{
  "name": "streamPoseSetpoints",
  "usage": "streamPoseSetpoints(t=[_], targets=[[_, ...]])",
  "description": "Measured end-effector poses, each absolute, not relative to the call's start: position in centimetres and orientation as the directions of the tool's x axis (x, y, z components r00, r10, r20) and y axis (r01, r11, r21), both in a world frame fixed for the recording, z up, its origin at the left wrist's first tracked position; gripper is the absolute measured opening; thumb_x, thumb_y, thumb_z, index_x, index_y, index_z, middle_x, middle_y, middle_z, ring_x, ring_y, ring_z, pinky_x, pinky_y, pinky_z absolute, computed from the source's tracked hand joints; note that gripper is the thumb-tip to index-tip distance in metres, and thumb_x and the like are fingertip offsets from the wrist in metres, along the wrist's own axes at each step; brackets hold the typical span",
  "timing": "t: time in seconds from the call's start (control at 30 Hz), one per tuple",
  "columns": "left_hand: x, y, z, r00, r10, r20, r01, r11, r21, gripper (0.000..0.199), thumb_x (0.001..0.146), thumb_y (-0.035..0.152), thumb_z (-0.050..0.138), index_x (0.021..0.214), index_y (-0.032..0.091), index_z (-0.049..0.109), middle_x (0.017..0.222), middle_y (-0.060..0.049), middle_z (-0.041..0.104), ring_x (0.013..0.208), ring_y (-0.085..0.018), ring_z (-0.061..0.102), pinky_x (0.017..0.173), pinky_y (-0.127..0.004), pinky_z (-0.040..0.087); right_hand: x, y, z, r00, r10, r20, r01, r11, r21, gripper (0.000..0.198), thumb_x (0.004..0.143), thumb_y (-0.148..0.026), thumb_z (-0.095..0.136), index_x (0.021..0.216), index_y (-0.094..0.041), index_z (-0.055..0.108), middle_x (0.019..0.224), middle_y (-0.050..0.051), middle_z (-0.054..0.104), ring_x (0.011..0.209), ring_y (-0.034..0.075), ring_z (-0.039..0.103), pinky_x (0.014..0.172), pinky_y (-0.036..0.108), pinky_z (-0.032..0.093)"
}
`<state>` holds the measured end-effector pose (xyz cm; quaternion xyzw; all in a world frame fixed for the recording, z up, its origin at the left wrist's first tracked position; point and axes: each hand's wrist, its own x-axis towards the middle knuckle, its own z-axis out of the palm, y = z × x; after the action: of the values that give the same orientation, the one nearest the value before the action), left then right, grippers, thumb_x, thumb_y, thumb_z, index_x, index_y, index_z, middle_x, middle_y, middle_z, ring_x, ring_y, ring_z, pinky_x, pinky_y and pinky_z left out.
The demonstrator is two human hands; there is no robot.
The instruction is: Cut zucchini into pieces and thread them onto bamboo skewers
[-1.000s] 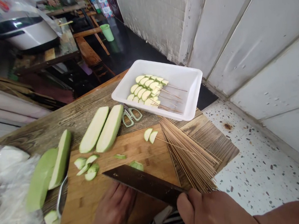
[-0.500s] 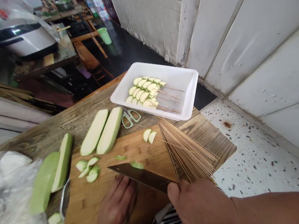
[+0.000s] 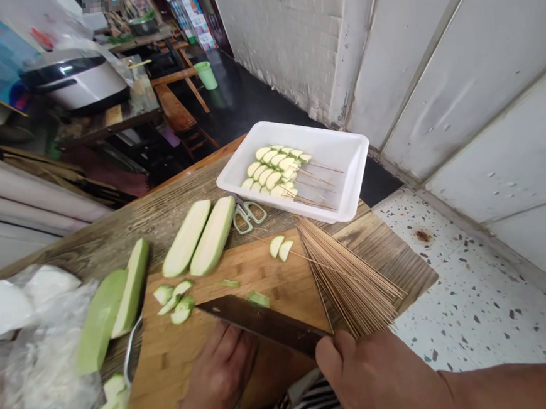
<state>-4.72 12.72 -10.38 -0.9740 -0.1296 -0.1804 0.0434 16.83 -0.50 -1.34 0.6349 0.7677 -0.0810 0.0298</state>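
My right hand [image 3: 371, 370] is wrapped round the handle of a dark-bladed kitchen knife [image 3: 263, 322], its blade slanting over the wooden cutting board [image 3: 163, 364]. Close against the blade, my left hand [image 3: 220, 372] has its fingers curled down on a zucchini, mostly hidden; a green edge shows below the palm. A cut zucchini slice [image 3: 258, 299] lies just beyond the blade. Several zucchini end pieces [image 3: 179, 300] rest on the board's left side. Two half-round slices [image 3: 281, 248] sit on a skewer at its far right corner.
Two halved zucchinis [image 3: 200, 238] lie behind the board, beside green-handled scissors [image 3: 250, 216]. A white tray [image 3: 290, 130] holds skewered slices. Bamboo skewers [image 3: 349, 274] are piled on the right. More zucchini halves [image 3: 100, 319] and plastic bags [image 3: 48, 348] lie on the left.
The whole scene has shifted a little right in view as my head turned. Both hands and the knife keep nearly the same position over the board.
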Motion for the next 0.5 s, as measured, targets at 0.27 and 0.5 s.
streamPoseSetpoints(t=[0.27, 0.5], targets=[[-3.8, 12.7, -8.7, 0.861, 0.239, 0.45, 0.26, -0.966, 0.015, 0.019, 0.086, 0.012, 0.043, 0.07, 0.019, 0.051, 0.057, 0.001, 0.054, 0.055, -0.013, 0.055, 0.058, -0.027, 0.049, 16.8, -2.0, -1.4, -0.178, 0.984, 0.017, 0.983, 0.179, -0.034, 0.014, 0.08, -0.011, 0.046, 0.076, -0.02, 0.037, 0.051, -0.003, 0.055, 0.031, 0.014, 0.049, 0.035, 0.028, 0.009], [-3.3, 12.5, -8.2, 0.848, 0.247, 0.469, 0.265, -0.964, 0.028, 0.025, 0.086, 0.012, 0.043, 0.062, 0.019, 0.047, 0.051, 0.003, 0.048, 0.048, -0.011, 0.05, 0.05, -0.025, 0.043, 16.3, -2.2, -1.9, -0.165, 0.986, 0.036, 0.984, 0.166, -0.057, 0.009, 0.083, -0.011, 0.043, 0.079, -0.018, 0.04, 0.048, -0.002, 0.054, 0.03, 0.014, 0.046, 0.036, 0.026, 0.011]])
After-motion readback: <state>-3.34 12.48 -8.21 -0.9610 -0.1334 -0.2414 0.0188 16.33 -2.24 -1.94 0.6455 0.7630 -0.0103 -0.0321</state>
